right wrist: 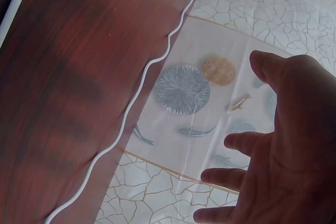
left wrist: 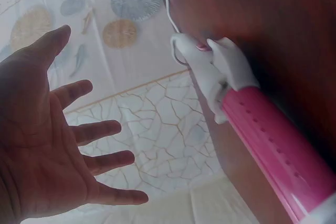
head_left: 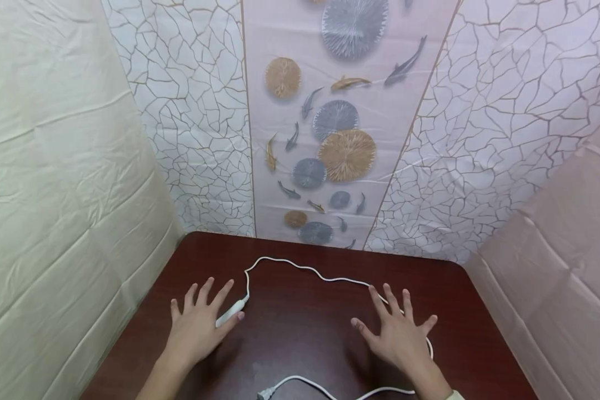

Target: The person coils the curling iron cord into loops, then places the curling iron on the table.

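Note:
Over the left of the table, my left hand (head_left: 196, 329) is spread with straight fingers and holds nothing. Below it lies a pink-and-white corded appliance (left wrist: 275, 148) that looks like a hair straightener; the head view shows only its white end (head_left: 231, 312), the rest being hidden by the hand. In the left wrist view a row of small holes runs along the pink body. My right hand (head_left: 400, 340), also spread and holding nothing, is over the right side, overlapping the white cord (head_left: 300, 266) in the head view.
The cord runs along the back of the dark red table (head_left: 300, 322), round the right side to a plug (head_left: 266, 394) at the front. Cream cloth walls (head_left: 70, 183) stand left and right, with a patterned cloth (head_left: 310, 144) behind.

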Tool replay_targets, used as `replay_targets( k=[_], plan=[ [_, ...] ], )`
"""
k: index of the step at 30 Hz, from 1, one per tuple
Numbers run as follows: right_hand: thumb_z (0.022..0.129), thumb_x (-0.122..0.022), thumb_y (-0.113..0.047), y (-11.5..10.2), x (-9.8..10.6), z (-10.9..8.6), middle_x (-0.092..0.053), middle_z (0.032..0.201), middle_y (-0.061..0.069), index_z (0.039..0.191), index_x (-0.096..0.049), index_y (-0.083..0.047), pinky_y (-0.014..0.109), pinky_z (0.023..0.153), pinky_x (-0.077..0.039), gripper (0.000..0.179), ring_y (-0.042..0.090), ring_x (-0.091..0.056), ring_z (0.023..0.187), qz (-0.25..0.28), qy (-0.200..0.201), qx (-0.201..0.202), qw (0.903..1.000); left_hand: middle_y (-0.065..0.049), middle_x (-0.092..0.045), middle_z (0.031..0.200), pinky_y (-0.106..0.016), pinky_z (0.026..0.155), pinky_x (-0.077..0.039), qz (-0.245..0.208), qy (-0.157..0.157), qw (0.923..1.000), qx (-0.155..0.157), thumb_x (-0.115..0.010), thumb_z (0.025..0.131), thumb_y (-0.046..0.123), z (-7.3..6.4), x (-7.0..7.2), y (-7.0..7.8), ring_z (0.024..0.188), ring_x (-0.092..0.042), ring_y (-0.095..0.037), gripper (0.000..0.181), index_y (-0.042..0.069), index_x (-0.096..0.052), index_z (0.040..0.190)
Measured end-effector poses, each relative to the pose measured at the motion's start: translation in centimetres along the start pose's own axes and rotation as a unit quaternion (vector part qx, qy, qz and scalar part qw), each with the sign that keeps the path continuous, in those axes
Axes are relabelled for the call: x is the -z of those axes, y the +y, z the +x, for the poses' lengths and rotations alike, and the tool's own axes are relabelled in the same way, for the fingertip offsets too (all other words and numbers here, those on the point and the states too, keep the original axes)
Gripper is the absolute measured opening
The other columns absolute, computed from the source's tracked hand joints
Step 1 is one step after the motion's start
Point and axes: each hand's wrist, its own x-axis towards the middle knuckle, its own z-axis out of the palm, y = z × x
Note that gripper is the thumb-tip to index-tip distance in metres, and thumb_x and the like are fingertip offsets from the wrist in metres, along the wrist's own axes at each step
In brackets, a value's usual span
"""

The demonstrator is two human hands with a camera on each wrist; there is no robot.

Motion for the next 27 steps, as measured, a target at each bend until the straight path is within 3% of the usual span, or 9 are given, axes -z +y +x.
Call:
replay_targets(
  k=[5, 9, 22, 27],
  plan=[
    [0.097, -0.058, -0.084, 0.1, 0.0, -0.2, -0.03, 0.182, 0.016, 0.174, -0.037, -0.029, 0.104, 0.104, 0.002, 0.097, 0.056, -0.014, 0.169, 0.004, 0.001, -0.001, 1.0, -0.02, -0.048, 0.168, -0.088, 0.113, -0.033, 0.002, -0.007, 0.9999, 0.01, -0.063, 0.101, 0.074, -0.8, -0.1, -0.9, 0.153, -0.044, -0.055, 0.082, 0.035, -0.044, 0.17],
    [0.096, -0.055, -0.086, 0.3, 0.1, -0.4, -0.029, 0.182, 0.015, 0.174, -0.035, -0.03, 0.104, 0.104, 0.002, 0.099, 0.055, -0.014, 0.169, 0.004, 0.0, -0.001, 1.0, -0.021, -0.052, 0.164, -0.084, 0.108, -0.039, 0.001, -0.022, 0.9996, 0.019, -0.06, 0.102, 0.076, -1.4, -0.4, -1.7, 0.149, -0.047, -0.055, 0.082, 0.033, -0.044, 0.17],
    [0.096, -0.054, -0.087, 0.3, 0.3, -0.7, -0.028, 0.182, 0.016, 0.175, -0.033, -0.029, 0.105, 0.102, 0.001, 0.1, 0.055, -0.013, 0.169, -0.001, -0.005, -0.006, 1.0, -0.026, -0.059, 0.148, -0.079, 0.095, -0.047, -0.009, -0.085, 0.9943, 0.063, -0.054, 0.099, 0.084, -2.0, -1.9, -4.3, 0.135, -0.053, -0.056, 0.089, 0.022, -0.054, 0.163],
    [0.097, -0.055, -0.086, 0.3, 0.5, -0.7, -0.029, 0.182, 0.016, 0.174, -0.035, -0.027, 0.105, 0.103, 0.002, 0.099, 0.056, -0.014, 0.169, 0.004, -0.001, -0.008, 1.0, -0.027, -0.06, 0.146, -0.077, 0.092, -0.048, -0.016, -0.09, 0.9929, 0.077, -0.062, 0.097, 0.08, -2.4, -2.5, -5.2, 0.13, -0.055, -0.056, 0.086, 0.019, -0.059, 0.158]
  ],
)
